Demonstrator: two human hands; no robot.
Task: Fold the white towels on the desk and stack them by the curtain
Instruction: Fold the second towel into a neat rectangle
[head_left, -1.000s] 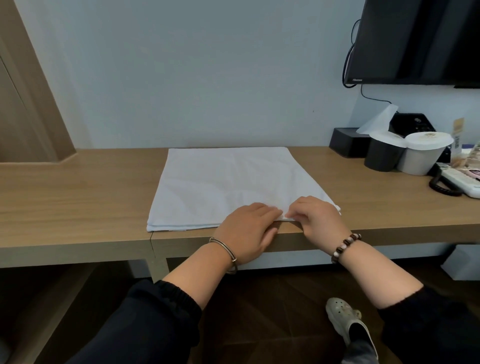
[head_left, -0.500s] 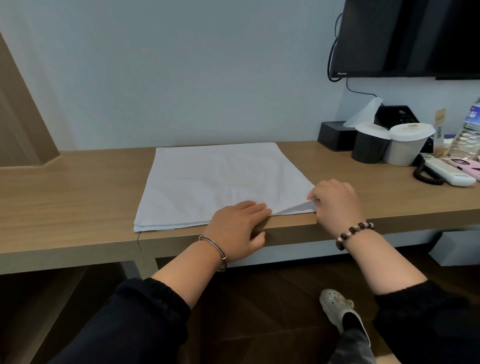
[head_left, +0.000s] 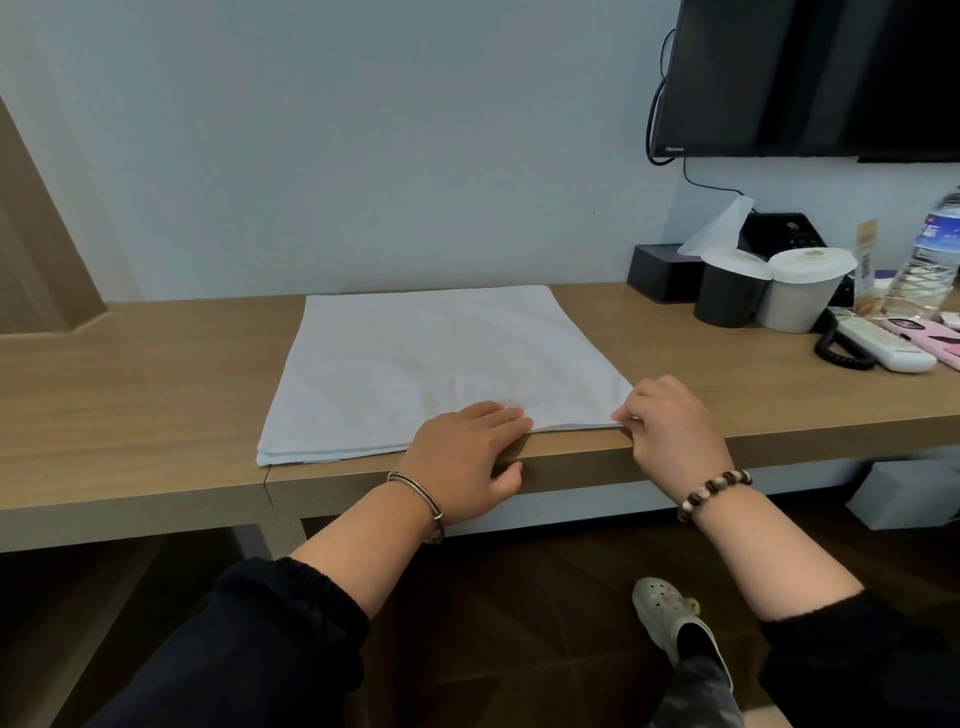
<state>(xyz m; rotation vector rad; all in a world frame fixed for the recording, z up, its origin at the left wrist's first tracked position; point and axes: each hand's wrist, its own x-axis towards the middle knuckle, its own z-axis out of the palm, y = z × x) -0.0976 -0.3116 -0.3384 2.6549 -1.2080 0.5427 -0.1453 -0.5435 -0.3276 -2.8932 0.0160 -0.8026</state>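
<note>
Nearest to me, down by the floor, a pale clog (head_left: 670, 613) stands below the black sleeves of the person at work. Just above it the left hand (head_left: 467, 457) lies flat across the front lip of the tabletop (head_left: 156, 374). Its fingers (head_left: 498, 415) are straight and press down on the near edge of the white towel (head_left: 431, 364), and the thumb hangs over the wooden front. The right hand (head_left: 670, 436) sits at the towel's near right corner, its fingers (head_left: 631, 415) curled in and pinching that corner, which looks barely lifted off the wood.

The white towel lies spread in a broad square. It is already doubled, to judge by the layered edge at its near left corner, and its far edge lies close to the wall. It looks thin, soft and light, more like sheeting than thick terry. So I judge it will flop and sag wherever it is not held, and slide easily over the smooth wood. Corners and hemmed edges are the places to take it. A pinch at one corner, with the other hand pinning or taking the neighbouring corner, should carry the layers over together. Grabbing the middle would only bunch it, and the layers may slip apart unless the pinch catches both.

Further right, well apart from the cloth, stand a black cup (head_left: 730, 299), a white cup (head_left: 800, 299), a tissue box (head_left: 657, 270), a telephone (head_left: 878, 348) and a water bottle (head_left: 930, 254). A dark television (head_left: 810, 73) hangs on the wall above them. No curtain shows from here.
</note>
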